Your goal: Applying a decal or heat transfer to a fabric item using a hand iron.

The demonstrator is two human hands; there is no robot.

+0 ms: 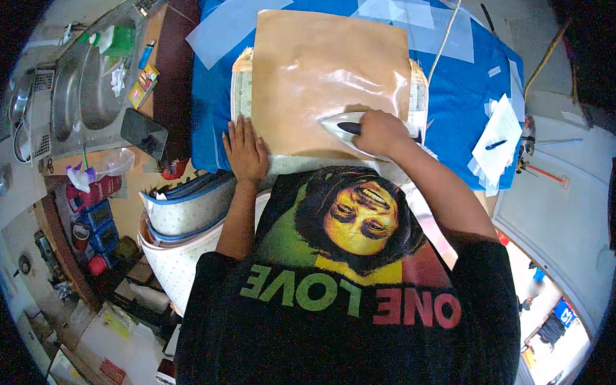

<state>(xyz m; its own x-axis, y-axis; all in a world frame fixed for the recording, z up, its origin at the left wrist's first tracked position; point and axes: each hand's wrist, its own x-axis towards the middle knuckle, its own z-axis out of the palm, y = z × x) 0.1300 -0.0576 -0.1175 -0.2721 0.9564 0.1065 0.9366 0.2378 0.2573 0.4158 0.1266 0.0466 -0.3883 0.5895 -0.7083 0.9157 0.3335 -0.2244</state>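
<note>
My right hand [381, 132] is wrapped round the handle of a clothes iron [338, 134], its pointed tip toward the left. The iron rests on the near right part of a large glossy brown sheet [319, 64]. Beneath that sheet lies a pale dotted cloth [241, 92] with a tan fringe showing at its far corners. Fingers spread and flat, my left hand [247, 149] presses on the cloth's near left edge, just beside the brown sheet. A blue cover [212, 108] spreads under everything on the table.
Translucent sheets [236, 20] lie at the far edge. A cord [446, 34] runs down at the right, near papers with a pen [496, 145]. To the left are a phone [144, 132], a metal sink [98, 83] and a pale dotted bundle [188, 212].
</note>
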